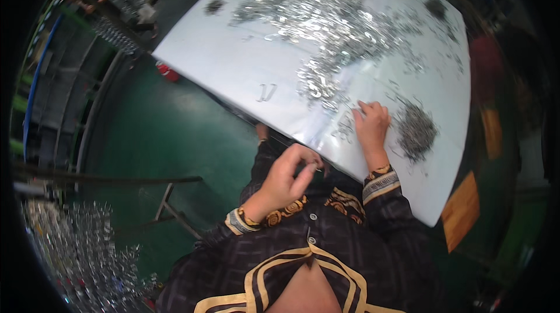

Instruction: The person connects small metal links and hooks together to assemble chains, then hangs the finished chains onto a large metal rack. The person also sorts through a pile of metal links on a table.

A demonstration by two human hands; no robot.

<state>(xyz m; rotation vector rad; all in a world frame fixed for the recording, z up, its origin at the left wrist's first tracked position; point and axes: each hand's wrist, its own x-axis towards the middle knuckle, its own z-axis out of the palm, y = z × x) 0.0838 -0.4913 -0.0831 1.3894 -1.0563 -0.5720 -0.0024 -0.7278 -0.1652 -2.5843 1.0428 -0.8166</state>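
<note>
My left hand (291,176) is held just off the near edge of the white table (216,51), in front of my body. Its thumb and fingers close together around something small that glints at the tips and is too small to name. Over the table, my right hand (373,129) reaches down with thumb and forefinger slightly apart, beside a few thin wire pieces (343,129). Right of it lies a dark, tangled heap of thin metal wire pieces (417,132). A broad spread of shiny flat metal pieces (326,30) covers the table's far middle.
Two hook-like pieces (266,92) lie apart on the left of the table. Smaller dark heaps (214,6) sit near its far corners. A wooden board (461,211) stands off the right edge. Hanging metal parts (81,255) fill the lower left, near a metal frame (166,202).
</note>
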